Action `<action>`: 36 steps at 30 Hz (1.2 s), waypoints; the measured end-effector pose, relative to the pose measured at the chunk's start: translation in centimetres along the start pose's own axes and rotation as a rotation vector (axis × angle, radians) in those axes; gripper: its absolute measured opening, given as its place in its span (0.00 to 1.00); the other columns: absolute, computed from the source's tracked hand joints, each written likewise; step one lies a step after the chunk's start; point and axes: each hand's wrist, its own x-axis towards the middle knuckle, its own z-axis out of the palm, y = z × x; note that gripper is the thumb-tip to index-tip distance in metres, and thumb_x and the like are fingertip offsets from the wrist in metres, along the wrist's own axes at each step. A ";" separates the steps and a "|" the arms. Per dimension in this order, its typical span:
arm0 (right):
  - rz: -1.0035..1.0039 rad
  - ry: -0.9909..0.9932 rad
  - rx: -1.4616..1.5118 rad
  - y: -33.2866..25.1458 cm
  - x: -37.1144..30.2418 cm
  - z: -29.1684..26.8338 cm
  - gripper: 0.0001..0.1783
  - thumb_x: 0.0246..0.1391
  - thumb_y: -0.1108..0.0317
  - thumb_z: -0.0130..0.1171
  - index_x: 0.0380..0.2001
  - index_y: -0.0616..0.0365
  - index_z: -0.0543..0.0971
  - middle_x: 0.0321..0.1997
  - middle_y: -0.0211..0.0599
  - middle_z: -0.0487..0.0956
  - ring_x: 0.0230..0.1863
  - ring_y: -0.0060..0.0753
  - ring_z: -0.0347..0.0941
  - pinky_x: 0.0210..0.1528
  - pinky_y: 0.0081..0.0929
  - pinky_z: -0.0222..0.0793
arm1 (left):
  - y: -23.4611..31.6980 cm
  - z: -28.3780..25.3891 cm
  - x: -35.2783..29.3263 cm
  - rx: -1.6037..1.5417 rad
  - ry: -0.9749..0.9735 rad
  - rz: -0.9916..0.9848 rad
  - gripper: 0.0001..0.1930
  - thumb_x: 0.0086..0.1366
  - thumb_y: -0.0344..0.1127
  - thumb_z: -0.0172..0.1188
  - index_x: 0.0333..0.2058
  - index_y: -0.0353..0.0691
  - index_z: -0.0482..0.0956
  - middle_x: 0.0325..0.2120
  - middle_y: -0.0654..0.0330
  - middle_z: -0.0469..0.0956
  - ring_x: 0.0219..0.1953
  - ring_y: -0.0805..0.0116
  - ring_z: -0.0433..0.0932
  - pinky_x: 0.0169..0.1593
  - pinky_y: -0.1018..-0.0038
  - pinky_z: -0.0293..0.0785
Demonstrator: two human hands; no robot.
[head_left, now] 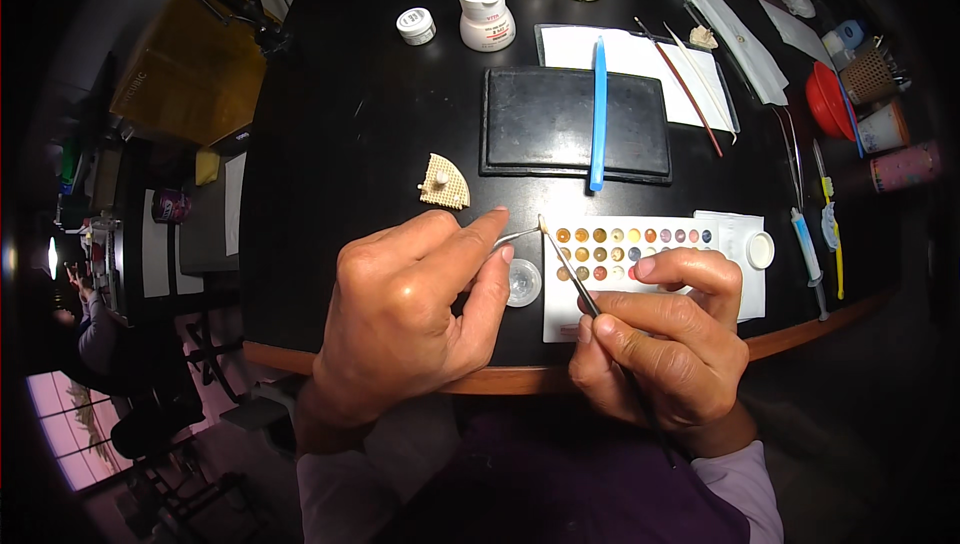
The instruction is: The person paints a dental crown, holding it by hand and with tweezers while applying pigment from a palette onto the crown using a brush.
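My left hand (415,299) is closed around slim metal tweezers (515,236), most of their length hidden in the fingers. At their tip is a tiny pale tooth crown (543,225). My right hand (670,339) pinches a fine brush (585,296) with a dark handle, and its tip meets the crown or sits right by it. Beneath my right fingers lies a white palette (559,322) with rows of coloured wells in brown, yellow, pink and blue tones. A small clear dish (523,283) stands between the hands, beside the palette.
A beige honeycomb tray (455,187) with a white peg lies beyond my left hand. Past it are a black box (540,124) with a blue stick (599,114) across it, white paper (570,46) with brushes, powder jars (487,19), a red bowl (828,102) and a syringe (806,249).
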 end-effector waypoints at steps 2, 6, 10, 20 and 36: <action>0.001 0.000 -0.001 -0.2 0.0 -0.1 0.15 0.40 0.76 0.77 0.34 0.54 0.85 0.37 0.30 0.87 0.46 0.39 0.78 0.43 0.34 0.70 | 0.0 0.0 -0.1 0.003 0.002 0.001 0.13 0.55 0.18 0.70 0.41 0.29 0.89 0.18 0.57 0.77 0.17 0.70 0.74 0.22 0.73 0.66; 0.015 0.047 0.031 0.0 -0.2 -0.5 0.16 0.39 0.76 0.76 0.34 0.53 0.85 0.34 0.31 0.86 0.43 0.39 0.77 0.43 0.34 0.70 | -0.2 0.3 0.1 -0.023 0.016 0.010 0.12 0.56 0.20 0.70 0.40 0.28 0.88 0.17 0.57 0.75 0.16 0.67 0.74 0.21 0.71 0.67; 0.123 0.151 0.041 1.1 -0.3 -3.1 0.13 0.42 0.79 0.66 0.34 0.55 0.81 0.29 0.32 0.83 0.38 0.36 0.71 0.48 0.34 0.68 | 0.4 -0.2 -0.1 0.025 0.048 -0.066 0.12 0.57 0.20 0.69 0.41 0.27 0.88 0.16 0.59 0.73 0.14 0.71 0.70 0.20 0.72 0.65; 0.393 0.297 0.149 4.3 -4.4 -6.3 0.03 0.30 0.73 0.48 0.15 0.59 0.71 0.15 0.31 0.66 0.32 0.33 0.60 0.40 0.31 0.58 | 0.4 0.6 0.2 0.042 0.024 -0.078 0.11 0.58 0.19 0.69 0.41 0.29 0.90 0.17 0.60 0.71 0.17 0.74 0.68 0.22 0.73 0.59; 0.407 0.173 0.176 4.4 -4.1 -6.2 0.02 0.28 0.73 0.48 0.12 0.59 0.69 0.14 0.29 0.67 0.32 0.31 0.60 0.35 0.29 0.56 | 0.5 0.2 0.2 0.061 0.010 -0.068 0.12 0.58 0.18 0.68 0.42 0.27 0.89 0.17 0.60 0.70 0.18 0.76 0.67 0.23 0.75 0.58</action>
